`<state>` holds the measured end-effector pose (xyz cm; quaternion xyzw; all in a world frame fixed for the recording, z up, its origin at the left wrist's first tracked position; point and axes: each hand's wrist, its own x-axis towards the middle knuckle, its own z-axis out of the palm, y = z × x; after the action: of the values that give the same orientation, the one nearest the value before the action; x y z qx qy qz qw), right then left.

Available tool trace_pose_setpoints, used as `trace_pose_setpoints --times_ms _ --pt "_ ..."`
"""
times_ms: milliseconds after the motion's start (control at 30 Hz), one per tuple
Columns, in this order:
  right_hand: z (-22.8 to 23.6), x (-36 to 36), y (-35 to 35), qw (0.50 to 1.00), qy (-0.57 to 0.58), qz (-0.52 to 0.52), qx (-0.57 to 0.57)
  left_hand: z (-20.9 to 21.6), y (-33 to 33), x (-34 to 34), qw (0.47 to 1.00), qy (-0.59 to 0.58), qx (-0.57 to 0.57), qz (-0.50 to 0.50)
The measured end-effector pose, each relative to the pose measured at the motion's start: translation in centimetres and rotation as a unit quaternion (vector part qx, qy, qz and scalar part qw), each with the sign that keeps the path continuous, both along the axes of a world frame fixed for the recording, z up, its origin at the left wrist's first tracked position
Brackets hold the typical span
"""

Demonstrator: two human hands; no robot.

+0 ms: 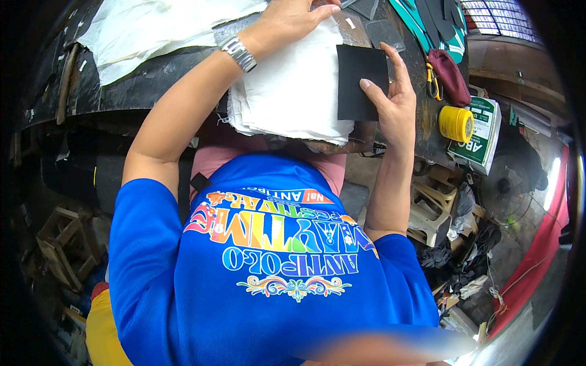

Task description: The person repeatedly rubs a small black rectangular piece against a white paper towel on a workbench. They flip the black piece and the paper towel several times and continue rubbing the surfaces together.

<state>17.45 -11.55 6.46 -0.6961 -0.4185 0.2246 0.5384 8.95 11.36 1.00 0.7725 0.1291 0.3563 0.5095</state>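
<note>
**Desk:** What did the head camera show at the bench?

**Photographer:** A person in a blue printed shirt sat at a dark worktable, seen from above. The right hand held a black rectangular patch by its right edge, fingers curled along that edge and the thumb pressed on its face. The patch lay partly over a stack of white cloth, touching its right side.

**Desk:** And the other hand?

**Photographer:** The left hand, a metal watch on the wrist, rested palm down at the far edge of the white stack, fingers bent and pressing the cloth. Whether it pinched a layer could not be told.

**Desk:** What else was on the table?

**Photographer:** More white sheeting was spread at far left. To the right of the patch lay a dark red pouch, with yellow-handled scissors just beside it. Nearer the table's right end stood a yellow round tin, touching a green and white box. Dark cut pieces sat just beyond the patch.
</note>
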Motion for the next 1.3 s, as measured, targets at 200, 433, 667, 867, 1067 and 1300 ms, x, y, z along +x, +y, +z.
trace_pose_setpoints --times_ms 200,433,667,867,1067,1300 --pt "-0.2 0.0 0.2 1.0 0.009 0.002 -0.009 1.4 -2.8 -5.2 0.981 0.062 0.176 -0.062" --pt "-0.2 -0.1 0.4 0.999 0.029 0.002 -0.022 -0.9 -6.9 -6.1 0.978 0.059 0.197 -0.024" --pt "-0.6 0.1 0.4 1.0 -0.004 -0.014 -0.022 -1.7 -7.6 -5.9 0.96 0.105 0.26 -0.004" --pt "-0.3 0.5 0.5 0.998 0.058 -0.024 -0.028 -1.7 -7.7 -5.8 0.952 0.119 0.284 0.004" --pt "0.8 1.7 -0.3 0.992 0.112 0.033 -0.042 -1.7 -7.6 -5.8 0.942 0.137 0.307 -0.006" --pt "0.9 2.3 -0.2 0.973 0.23 0.023 -0.018 -1.2 -7.9 -6.6 0.938 0.138 0.317 -0.015"
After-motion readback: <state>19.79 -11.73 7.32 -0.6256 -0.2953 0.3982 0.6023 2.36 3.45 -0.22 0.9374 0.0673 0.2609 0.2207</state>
